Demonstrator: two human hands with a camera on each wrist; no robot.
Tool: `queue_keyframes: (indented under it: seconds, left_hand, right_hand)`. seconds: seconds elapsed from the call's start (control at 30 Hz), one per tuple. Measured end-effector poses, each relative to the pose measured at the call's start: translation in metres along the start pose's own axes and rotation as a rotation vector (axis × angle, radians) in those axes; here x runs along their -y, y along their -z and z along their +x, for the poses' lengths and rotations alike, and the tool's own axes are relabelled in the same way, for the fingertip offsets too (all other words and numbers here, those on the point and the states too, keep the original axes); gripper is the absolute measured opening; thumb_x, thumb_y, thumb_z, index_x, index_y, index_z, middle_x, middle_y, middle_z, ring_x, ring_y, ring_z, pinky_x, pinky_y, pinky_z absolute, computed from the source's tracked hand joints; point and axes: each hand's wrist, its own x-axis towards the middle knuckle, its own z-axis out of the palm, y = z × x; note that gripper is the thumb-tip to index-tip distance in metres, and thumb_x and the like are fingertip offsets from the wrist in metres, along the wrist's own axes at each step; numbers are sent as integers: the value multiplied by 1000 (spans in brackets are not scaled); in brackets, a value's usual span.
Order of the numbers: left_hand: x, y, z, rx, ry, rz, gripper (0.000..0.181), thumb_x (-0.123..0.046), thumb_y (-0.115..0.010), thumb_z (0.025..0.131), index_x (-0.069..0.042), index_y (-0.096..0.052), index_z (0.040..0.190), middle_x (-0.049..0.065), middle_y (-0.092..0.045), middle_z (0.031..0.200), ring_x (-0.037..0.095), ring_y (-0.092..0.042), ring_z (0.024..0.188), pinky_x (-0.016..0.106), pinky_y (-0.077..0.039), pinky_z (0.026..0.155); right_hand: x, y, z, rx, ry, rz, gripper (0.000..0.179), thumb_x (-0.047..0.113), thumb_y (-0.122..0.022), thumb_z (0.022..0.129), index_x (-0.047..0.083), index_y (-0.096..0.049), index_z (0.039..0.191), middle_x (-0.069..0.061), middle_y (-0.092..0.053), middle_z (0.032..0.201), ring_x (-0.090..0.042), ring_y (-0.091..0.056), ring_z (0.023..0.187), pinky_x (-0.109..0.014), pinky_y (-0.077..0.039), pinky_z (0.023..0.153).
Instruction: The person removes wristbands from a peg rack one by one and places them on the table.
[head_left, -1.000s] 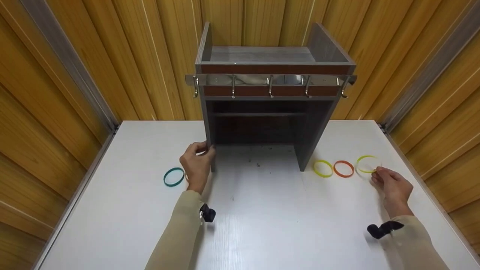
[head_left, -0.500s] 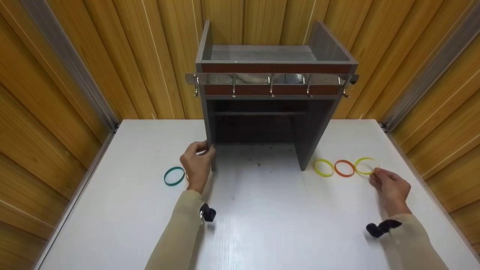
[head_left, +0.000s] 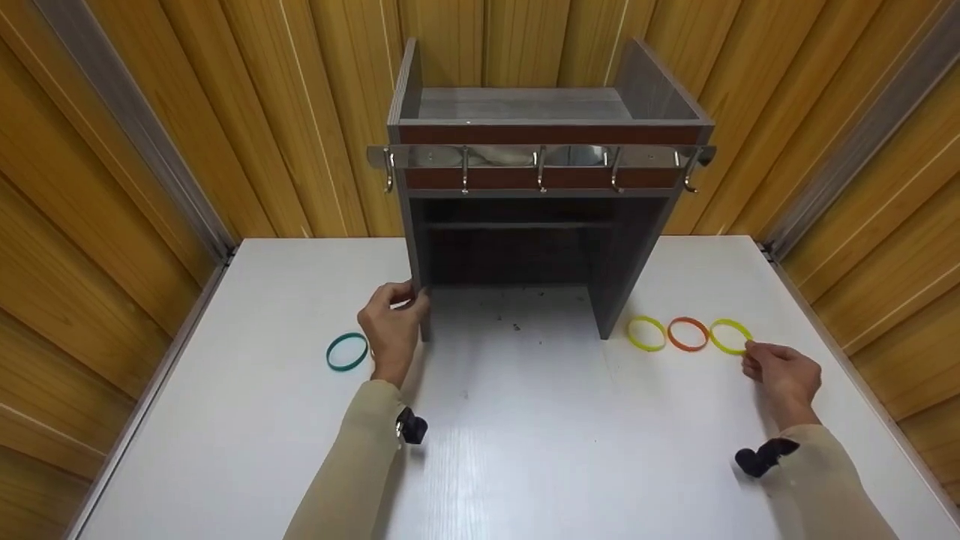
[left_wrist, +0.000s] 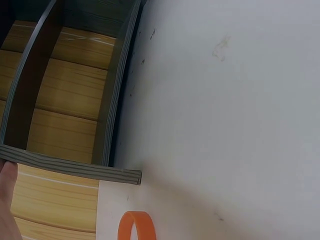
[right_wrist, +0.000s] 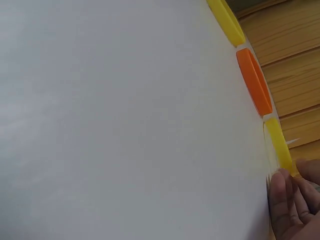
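Observation:
My left hand [head_left: 390, 330] grips the front edge of the left side panel of a grey shelf unit [head_left: 551, 135]; in the left wrist view its fingers touch the panel [left_wrist: 70, 167]. Just left of this hand lies a teal wristband [head_left: 346, 368]. An orange wristband [left_wrist: 144, 227] shows below the panel, mostly hidden behind the hand in the head view. At the right, my right hand [head_left: 786, 373] pinches the near edge of a yellow wristband [right_wrist: 281, 145], low at the tabletop. Beside it in a row lie an orange wristband [right_wrist: 255, 82] and another yellow wristband [right_wrist: 226, 21].
A metal rail with several hooks [head_left: 502, 156] runs across the front of the shelf unit. Small dark specks [head_left: 516, 327] dot the white table [head_left: 525, 450] under it. Wood-patterned walls [head_left: 150, 150] enclose the table at the back and sides.
My right hand has brought the yellow wristband slightly left and down, so it now sits right beside the orange one. The left hand keeps its grip on the panel.

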Motion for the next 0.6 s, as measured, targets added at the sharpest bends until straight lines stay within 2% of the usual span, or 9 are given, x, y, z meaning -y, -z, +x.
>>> queue_keyframes:
  seconds: [0.13, 0.23, 0.4, 0.5, 0.6]
  left_hand:
    - [-1, 0, 1, 31, -30, -4, 18, 3, -85, 85, -2, -78, 100, 8, -76, 99, 21, -73, 93, 29, -64, 82]
    - [-3, 1, 3, 58, -72, 39, 17, 3, -85, 86, 0, -77, 101, 11, -76, 99, 24, -75, 93, 31, -64, 82]
    - [-6, 8, 6, 109, -141, 130, 16, 3, -84, 88, 1, -78, 102, 11, -76, 98, 23, -76, 91, 34, -64, 81]
    - [-5, 14, 8, 154, -196, 152, 16, 2, -83, 89, 2, -78, 104, 12, -76, 99, 25, -76, 91, 38, -65, 82]
    - [-5, 22, 11, 215, -278, 207, 18, -1, -83, 91, 2, -77, 108, 13, -77, 103, 27, -77, 94, 38, -65, 83]
  right_hand:
    - [-3, 3, -1, -10, 41, -41, 31, 20, -72, 103, 0, -64, 124, 5, -71, 81, -8, -72, 73, -21, -62, 71]
    - [-2, 3, -1, -15, 63, -54, 31, 20, -72, 103, -2, -64, 123, 5, -71, 80, -9, -72, 71, -22, -62, 69]
    - [5, 1, -2, -3, 139, -182, 40, 29, -66, 106, -2, -64, 131, 4, -71, 93, -6, -71, 82, -20, -61, 77]
    - [10, -1, -4, -1, 227, -291, 48, 35, -64, 107, -3, -63, 137, -5, -73, 107, -3, -68, 87, -17, -59, 79]
    - [15, -3, -10, -8, 363, -427, 53, 40, -60, 108, -3, -64, 138, -18, -72, 122, -5, -65, 92, -11, -53, 75]
